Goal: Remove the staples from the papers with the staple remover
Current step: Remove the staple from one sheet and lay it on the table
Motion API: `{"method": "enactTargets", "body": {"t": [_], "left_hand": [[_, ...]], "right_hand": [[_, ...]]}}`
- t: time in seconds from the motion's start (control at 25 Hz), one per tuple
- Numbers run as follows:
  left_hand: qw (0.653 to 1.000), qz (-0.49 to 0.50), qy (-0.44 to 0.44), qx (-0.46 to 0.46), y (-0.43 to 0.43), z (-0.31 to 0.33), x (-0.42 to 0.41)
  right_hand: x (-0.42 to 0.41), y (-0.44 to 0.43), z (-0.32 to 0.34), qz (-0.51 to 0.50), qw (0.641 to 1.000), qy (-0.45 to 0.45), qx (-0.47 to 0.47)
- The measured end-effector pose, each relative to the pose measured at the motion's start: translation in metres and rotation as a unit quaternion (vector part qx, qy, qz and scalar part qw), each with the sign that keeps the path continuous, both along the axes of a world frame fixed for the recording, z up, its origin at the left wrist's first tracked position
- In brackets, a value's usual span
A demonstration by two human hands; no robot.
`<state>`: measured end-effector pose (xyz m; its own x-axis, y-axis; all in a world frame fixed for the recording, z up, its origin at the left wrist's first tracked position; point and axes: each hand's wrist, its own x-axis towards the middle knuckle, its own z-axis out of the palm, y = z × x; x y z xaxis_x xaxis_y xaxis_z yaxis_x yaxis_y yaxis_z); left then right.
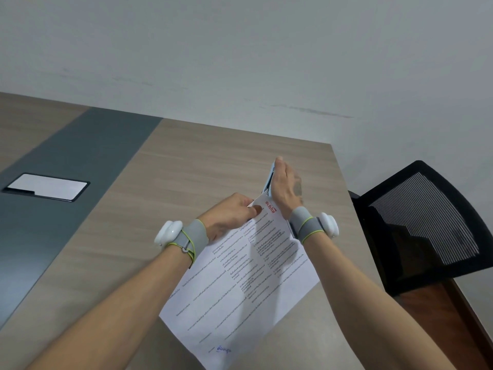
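White printed papers (248, 284) with a red stamp near the far corner lie at an angle on the wooden table (165, 166). My left hand (229, 217) presses its fingers flat on the papers close to that far corner. My right hand (285, 188) is closed around a light blue staple remover (269, 181), whose lower end meets the papers' far corner. The hand hides most of the tool, and no staple is visible. Both wrists wear grey bands with white round devices.
A dark grey strip (80, 166) runs along the table's left part, with a black-framed white rectangular panel (46, 186) set in it. A black mesh chair (426, 228) stands just past the table's right edge. A pale wall rises behind the table.
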<state>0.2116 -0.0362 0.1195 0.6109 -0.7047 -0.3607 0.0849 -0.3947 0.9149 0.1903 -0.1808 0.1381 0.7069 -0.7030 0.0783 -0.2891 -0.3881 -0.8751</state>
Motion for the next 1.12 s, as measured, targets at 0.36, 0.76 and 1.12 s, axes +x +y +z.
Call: {"method": "enactTargets", "body": {"t": [0.36, 0.76, 1.12], "left_hand": [[1.0, 0.015, -0.013, 0.011, -0.003, 0.003, 0.006], [1.0, 0.017, -0.012, 0.001, -0.005, 0.012, 0.0], [1.0, 0.011, -0.014, -0.012, -0.006, 0.013, -0.005]], "right_hand": [[-0.003, 0.001, -0.004, 0.009, 1.0, 0.008, -0.024], [-0.002, 0.007, -0.001, -0.014, 0.998, -0.032, -0.045], [-0.008, 0.002, -0.003, 0.005, 0.992, -0.065, -0.11]]}}
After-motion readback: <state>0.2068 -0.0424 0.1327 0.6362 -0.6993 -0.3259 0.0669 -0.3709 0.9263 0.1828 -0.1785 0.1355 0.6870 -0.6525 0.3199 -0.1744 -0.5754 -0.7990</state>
